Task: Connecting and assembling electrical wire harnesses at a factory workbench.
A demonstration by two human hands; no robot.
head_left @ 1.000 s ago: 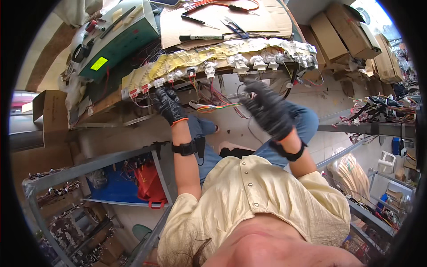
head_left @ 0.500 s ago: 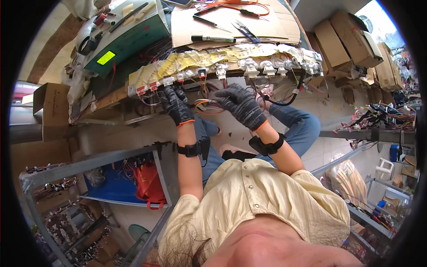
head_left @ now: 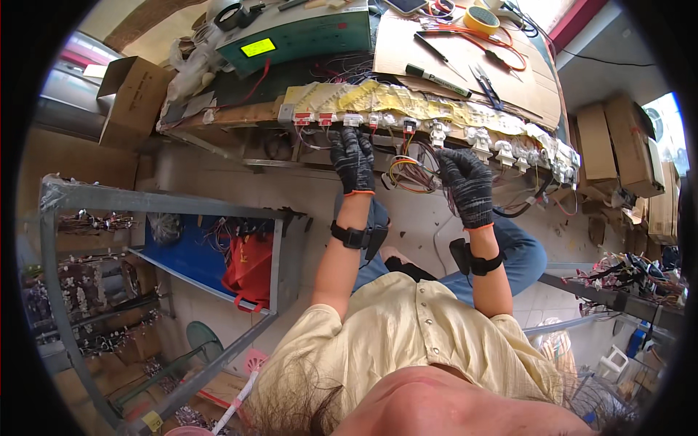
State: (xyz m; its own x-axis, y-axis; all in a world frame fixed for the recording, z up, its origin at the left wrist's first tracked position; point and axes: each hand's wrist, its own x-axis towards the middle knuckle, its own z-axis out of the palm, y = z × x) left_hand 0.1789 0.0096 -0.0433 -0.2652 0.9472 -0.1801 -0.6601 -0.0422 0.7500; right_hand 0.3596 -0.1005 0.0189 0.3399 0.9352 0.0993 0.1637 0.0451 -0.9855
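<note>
My left hand, in a dark grey knit glove with an orange cuff, reaches up to a white connector on the front edge of the taped connector board. Its fingers are pressed together, and their tips are hidden under the board's edge. Gloved the same way, my right hand is closed with its fingertips just below another white connector. It grips the wire harness, whose looped coloured wires hang between my hands. Red sockets and further white sockets line the same edge.
Behind the board stand a green tester with a lit display and a cardboard sheet bearing a marker, snips and a tape roll. A metal rack is at left; cardboard boxes stand at right.
The view has shifted, so the bench appears farther right and higher. My right hand has turned more upright beneath its connector. My left hand stays at the same white connector.
</note>
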